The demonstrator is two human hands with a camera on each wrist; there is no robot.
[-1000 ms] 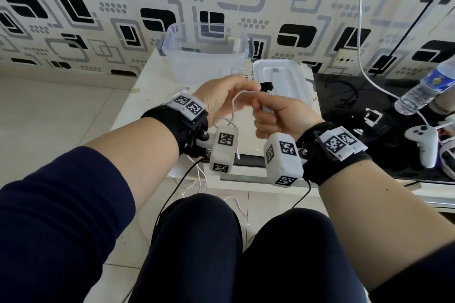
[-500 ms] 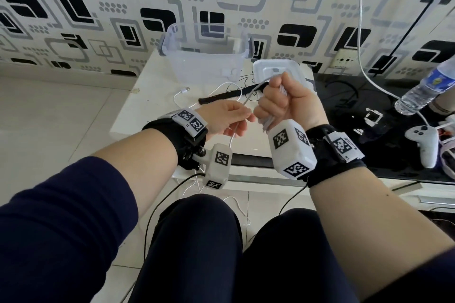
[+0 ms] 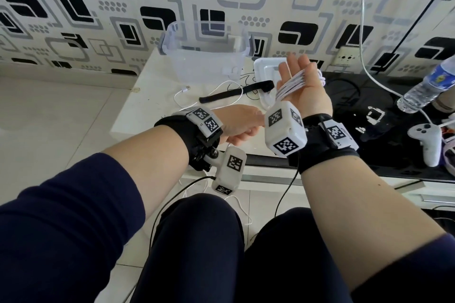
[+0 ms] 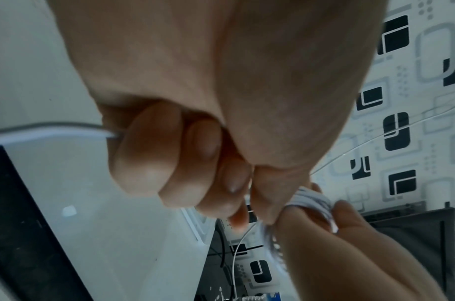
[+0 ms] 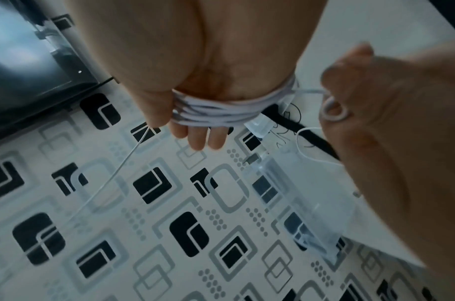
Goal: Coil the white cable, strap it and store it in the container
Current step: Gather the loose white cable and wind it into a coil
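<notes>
Patterned wallpaper of black and grey rounded squares backs a low white table (image 3: 138,110) that adjoins a glossy black surface.

Item: left hand (image 3: 242,126), nearest the body, palm down above the table's near edge. Fingers (image 4: 149,150) curled into the palm around one strand of the thin white cable (image 3: 293,85); the strand enters the fist at the little-finger side and leaves at the thumb side toward the other hand.

Item: right hand (image 3: 301,86), raised just beyond and to the right of the left hand, palm toward the wearer, fingers straight and together. Several turns of the white cable are wound across the palm and round the back of the hand; the thumb lies beside the turns, and the wrist view shows the fingers extended past the bundle.

Item: long black fabric strap (image 3: 236,92), flat on the table just beyond the left hand and left of the right hand, untouched.

Item: loose tail of the cable with its metal plug, on the table left of the strap.

Item: flat white rectangular lid (image 3: 264,69), behind the right hand's thumb side, partly hidden.

Item: clear plastic rectangular container (image 3: 204,56), open-topped, beyond both hands against the wall.

Item: clear plastic water bottle with blue label (image 3: 428,86), lying far right of the right hand; white game controller (image 3: 427,140) nearer, on the black surface.
</notes>
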